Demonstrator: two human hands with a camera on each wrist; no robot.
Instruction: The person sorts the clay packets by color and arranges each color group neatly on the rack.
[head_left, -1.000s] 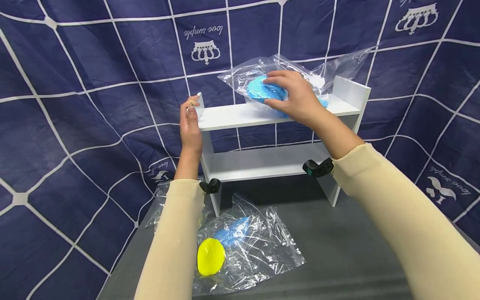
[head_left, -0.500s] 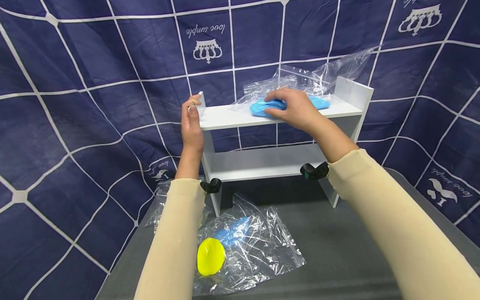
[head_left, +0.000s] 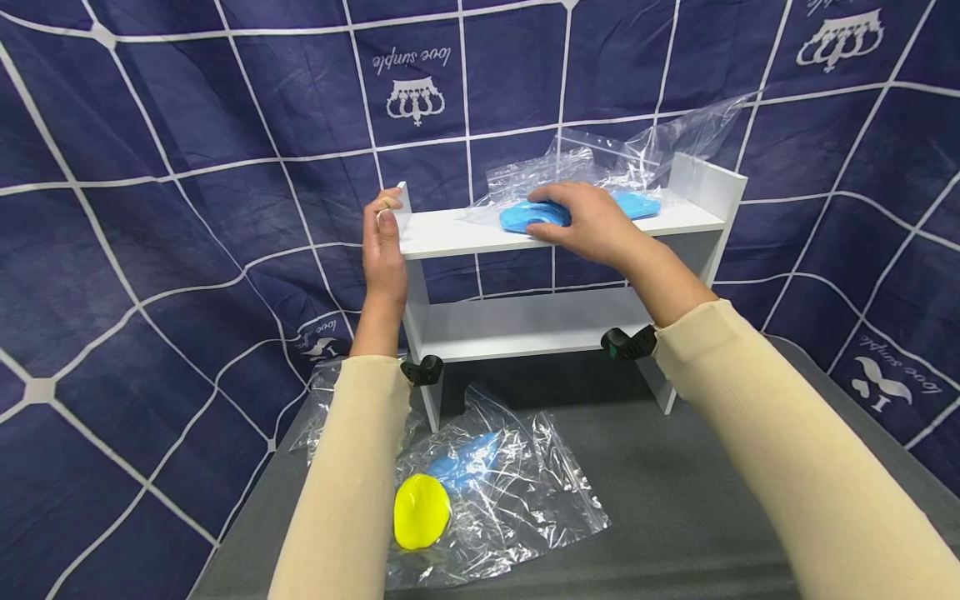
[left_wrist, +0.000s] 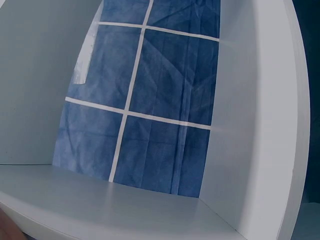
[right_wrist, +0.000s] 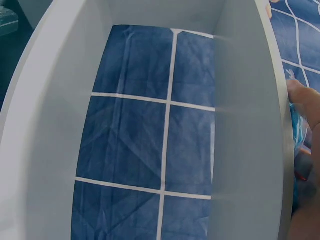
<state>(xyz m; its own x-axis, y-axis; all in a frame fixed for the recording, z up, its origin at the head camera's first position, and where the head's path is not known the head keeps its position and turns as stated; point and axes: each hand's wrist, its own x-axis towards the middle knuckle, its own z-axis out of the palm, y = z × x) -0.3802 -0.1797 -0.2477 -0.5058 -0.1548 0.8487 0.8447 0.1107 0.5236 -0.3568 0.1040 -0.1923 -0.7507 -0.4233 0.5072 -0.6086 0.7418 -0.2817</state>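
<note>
A rounded blue piece (head_left: pixel 525 217) in a clear zip bag (head_left: pixel 547 171) lies on the top board of the white shelf (head_left: pixel 457 236). My right hand (head_left: pixel 588 218) holds that piece, thumb at the front and fingers over the top. More blue (head_left: pixel 636 205) shows just right of the hand. At the upper left, my left hand (head_left: pixel 384 246) grips the shelf's side panel. The right wrist view has part of the right hand (right_wrist: pixel 306 107) at the edge, beside blue in plastic (right_wrist: pixel 297 127). Only a sliver of the left hand (left_wrist: pixel 9 227) appears in the left wrist view.
On the dark table (head_left: pixel 697 492), in front of the shelf, lies a clear zip bag (head_left: pixel 525 500) with a blue piece (head_left: pixel 468 462) and a yellow round piece (head_left: pixel 422 511). Another clear bag (head_left: pixel 318 408) is partly behind the left sleeve. A blue checked cloth (head_left: pixel 225 108) hangs behind.
My right hand has lowered the bagged blue piece from above the top board onto it, and the bag has settled back. The left hand stays on the side panel.
</note>
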